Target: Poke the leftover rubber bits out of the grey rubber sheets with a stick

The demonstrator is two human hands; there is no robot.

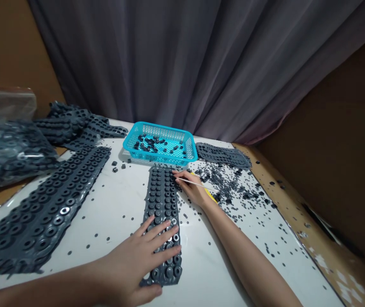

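A dark grey moulded rubber sheet (161, 194), covered in rows of round raised cups, lies lengthwise in front of me. My left hand (147, 251) rests flat across its near half, fingers spread. At the far right corner of the sheet, my right hand (190, 185) has its fingers pinched together around a thin white stick (198, 184). The stick's tip end is hidden by the fingers. Under the right wrist shows a yellow curved thing (213, 197), mostly covered, so its kind is unclear.
A blue plastic basket (160, 160) with small dark pieces stands behind the sheet. More rubber sheets lie at left (51, 192) and right (225, 156). A clear bag (10, 149) of dark parts sits far left. Small black discs (233, 187) litter the white tabletop.
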